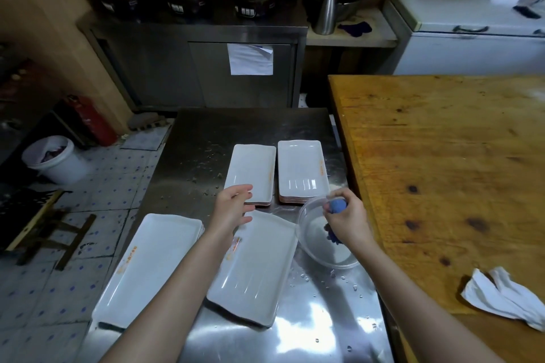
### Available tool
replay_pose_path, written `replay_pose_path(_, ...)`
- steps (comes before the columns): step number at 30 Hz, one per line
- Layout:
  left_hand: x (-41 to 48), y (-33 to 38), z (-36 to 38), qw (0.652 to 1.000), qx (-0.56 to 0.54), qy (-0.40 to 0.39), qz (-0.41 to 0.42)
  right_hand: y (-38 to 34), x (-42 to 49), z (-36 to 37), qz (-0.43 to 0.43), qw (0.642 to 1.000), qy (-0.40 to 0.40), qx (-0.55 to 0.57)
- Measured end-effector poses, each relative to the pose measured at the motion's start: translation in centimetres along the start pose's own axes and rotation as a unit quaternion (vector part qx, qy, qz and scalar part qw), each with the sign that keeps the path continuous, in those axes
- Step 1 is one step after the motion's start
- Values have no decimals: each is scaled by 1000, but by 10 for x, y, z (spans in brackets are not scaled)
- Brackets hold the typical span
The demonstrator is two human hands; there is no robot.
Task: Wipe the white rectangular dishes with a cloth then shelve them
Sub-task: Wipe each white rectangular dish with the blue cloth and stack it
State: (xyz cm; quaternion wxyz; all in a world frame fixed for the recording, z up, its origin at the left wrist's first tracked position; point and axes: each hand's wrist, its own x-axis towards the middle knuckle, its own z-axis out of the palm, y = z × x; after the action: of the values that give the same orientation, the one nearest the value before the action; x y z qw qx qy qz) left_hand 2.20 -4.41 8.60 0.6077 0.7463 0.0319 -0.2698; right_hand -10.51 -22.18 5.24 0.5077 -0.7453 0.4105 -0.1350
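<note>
White rectangular dishes lie on the steel table (pixel 318 333): a far left stack (pixel 253 171), a far right stack (pixel 302 169), a near left stack (pixel 150 265) and a single near dish (pixel 256 268). My left hand (pixel 231 208) hovers with relaxed fingers over the near edge of the far left stack and holds nothing. My right hand (pixel 346 216) grips a wadded blue cloth (pixel 337 206) above a clear plastic bowl (pixel 317 247), and part of the cloth hangs down into the bowl.
A wooden table (pixel 442 171) flanks the right side, with a crumpled white cloth (pixel 501 296) on it. A steel cabinet (pixel 206 68) with pots stands behind. On the tiled floor at left stand a white bucket (pixel 54 160), a red extinguisher (pixel 91 121) and a wooden stool (pixel 44 230). Water drops speckle the steel table.
</note>
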Motion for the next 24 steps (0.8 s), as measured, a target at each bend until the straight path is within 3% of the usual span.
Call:
replay_pose_path(16, -9, 4, 9, 1000, 2, -4, -3, -7, 0, -5, -88, 995, 39, -10)
replay_pose_path(24, -4, 5, 10, 1000, -2, -5, -15, -14, -1, -3, -80, 995, 13, -56)
